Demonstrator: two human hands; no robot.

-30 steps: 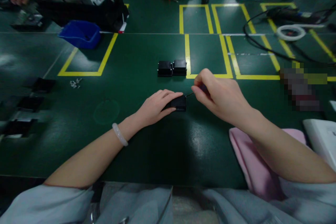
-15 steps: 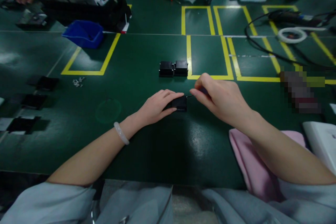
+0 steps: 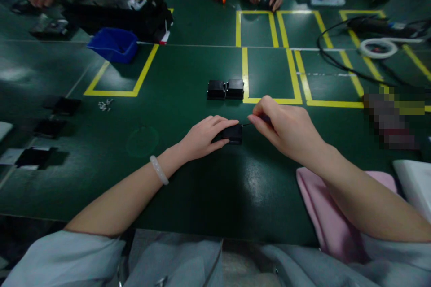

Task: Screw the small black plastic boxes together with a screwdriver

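A green table (image 3: 198, 197) was marked off with yellow tape (image 3: 273, 101), and a blue bin (image 3: 114, 45) was noted at the far left, partly over one taped outline. A small black box (image 3: 233, 134) was found on the table before the person, nearer than two black blocks (image 3: 235, 88) set side by side. The box was clamped by the left hand (image 3: 204, 138), between thumb at the near edge and fingers at the far edge. A thin dark rod (image 3: 246, 124) was pinched in the closed fingertips of the right hand (image 3: 286, 126) and directed at the box's right end; contact could not be confirmed. Small pale pieces (image 3: 106, 105) were scattered to the left. A pink cloth (image 3: 313, 193) was partly covered by the right forearm (image 3: 363, 193).
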